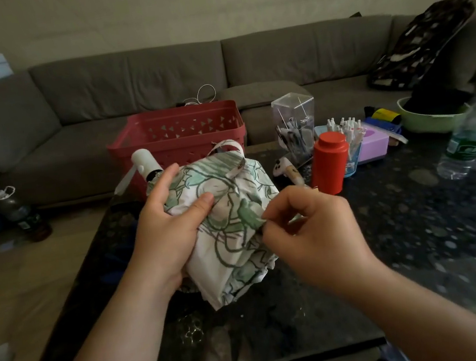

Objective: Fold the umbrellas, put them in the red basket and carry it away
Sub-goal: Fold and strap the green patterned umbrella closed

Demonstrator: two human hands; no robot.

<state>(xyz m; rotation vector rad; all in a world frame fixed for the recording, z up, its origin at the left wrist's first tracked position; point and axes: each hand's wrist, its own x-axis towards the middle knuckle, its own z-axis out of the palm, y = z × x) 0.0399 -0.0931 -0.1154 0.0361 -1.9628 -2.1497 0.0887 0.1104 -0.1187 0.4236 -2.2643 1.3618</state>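
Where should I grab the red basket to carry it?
Grab the red basket by its thick top rim, one hand on each short end, coming down from above. It stands upright and open behind the umbrella, and that rolled rim looks like the sturdiest edge. No separate handles show from here.

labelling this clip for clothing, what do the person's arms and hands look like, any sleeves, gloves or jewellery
Both forearms are bare as far as the frame shows, with no sleeves in view. The left hand and the right hand wear no gloves. No rings, watch or bracelet show on the fingers or wrists that are visible. Fingernails look short and unpainted.
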